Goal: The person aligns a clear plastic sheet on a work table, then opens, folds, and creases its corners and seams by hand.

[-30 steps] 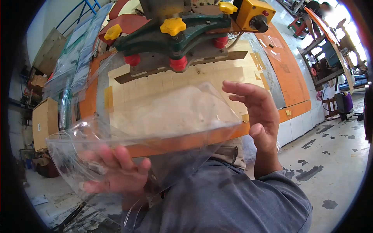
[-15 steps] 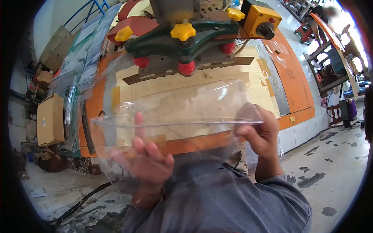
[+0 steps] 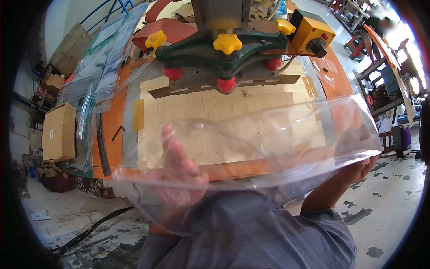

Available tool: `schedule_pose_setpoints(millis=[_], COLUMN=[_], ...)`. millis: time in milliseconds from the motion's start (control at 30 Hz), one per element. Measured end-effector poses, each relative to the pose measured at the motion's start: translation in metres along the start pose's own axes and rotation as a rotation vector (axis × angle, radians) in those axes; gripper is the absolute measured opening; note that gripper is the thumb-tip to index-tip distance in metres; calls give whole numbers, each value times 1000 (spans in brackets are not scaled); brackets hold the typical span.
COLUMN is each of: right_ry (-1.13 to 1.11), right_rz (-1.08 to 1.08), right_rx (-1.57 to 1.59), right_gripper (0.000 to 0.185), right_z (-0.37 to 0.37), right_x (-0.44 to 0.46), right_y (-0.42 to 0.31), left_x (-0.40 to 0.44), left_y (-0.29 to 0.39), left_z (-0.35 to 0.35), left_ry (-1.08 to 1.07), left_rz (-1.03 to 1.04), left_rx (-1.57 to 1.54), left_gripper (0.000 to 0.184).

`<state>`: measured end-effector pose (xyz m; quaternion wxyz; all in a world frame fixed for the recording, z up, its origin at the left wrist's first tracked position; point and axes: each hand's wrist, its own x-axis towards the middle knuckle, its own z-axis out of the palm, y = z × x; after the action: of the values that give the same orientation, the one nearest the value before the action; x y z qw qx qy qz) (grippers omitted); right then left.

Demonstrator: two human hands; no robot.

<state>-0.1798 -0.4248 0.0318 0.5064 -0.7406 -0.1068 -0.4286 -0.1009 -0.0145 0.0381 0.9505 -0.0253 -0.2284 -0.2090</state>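
A large clear plastic sheet [image 3: 286, 134], curved over like an open bag, spans the space between my two hands above the front of the table. My right hand [image 3: 360, 161] pinches its right edge, with the fingers partly seen through the film. Through the plastic at the left shows my left hand [image 3: 181, 172], fingers stretched upward and apart, not closed on anything; whether it touches the film I cannot tell. Beyond the sheet is a dark green press head [image 3: 224, 56] with yellow knobs and red feet, over a long metal bar [image 3: 161, 92].
Cream paper [image 3: 210, 107] is taped on the worktable with its orange surface [image 3: 114, 154]. An Allen key [image 3: 118, 133] and a dark strip [image 3: 103, 148] lie at left. A cardboard box [image 3: 59, 132] stands further left. A yellow control box [image 3: 311, 33] sits at the upper right.
My right hand has moved right and outward, drawing the plastic sheet wider and tilting it up on that side. My left hand stays near its place with fingers raised.
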Motion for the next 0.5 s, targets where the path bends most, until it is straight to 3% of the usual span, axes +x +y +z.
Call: schedule_pose_setpoints(millis=[100, 167, 233, 300, 333, 433, 500], right_ry=[268, 334, 343, 357, 361, 191, -37], right_rz=[91, 56, 19, 11, 8, 102, 185], right_rx=[-6, -74, -79, -131, -149, 38, 35], right_gripper=[58, 40, 30, 38, 40, 52, 65], right_z=[-7, 16, 18, 14, 10, -7, -14], right_x=[-4, 16, 22, 23, 23, 22, 24], right_y=[12, -4, -5, -4, -3, -11, -14], left_x=[-3, -1, 0, 1, 2, 5, 7], left_y=[20, 27, 29, 33, 33, 31, 30], left_z=[-5, -5, -3, -7, -6, -2, -1], left_ry=[6, 12, 143, 160, 134, 39, -23], left_rz=[-83, -152, -332, -470, -532, -570, -545], left_rx=[-57, -43, -36, 93, 131, 170, 171], left_gripper=[68, 64, 81, 100, 95, 80, 70])
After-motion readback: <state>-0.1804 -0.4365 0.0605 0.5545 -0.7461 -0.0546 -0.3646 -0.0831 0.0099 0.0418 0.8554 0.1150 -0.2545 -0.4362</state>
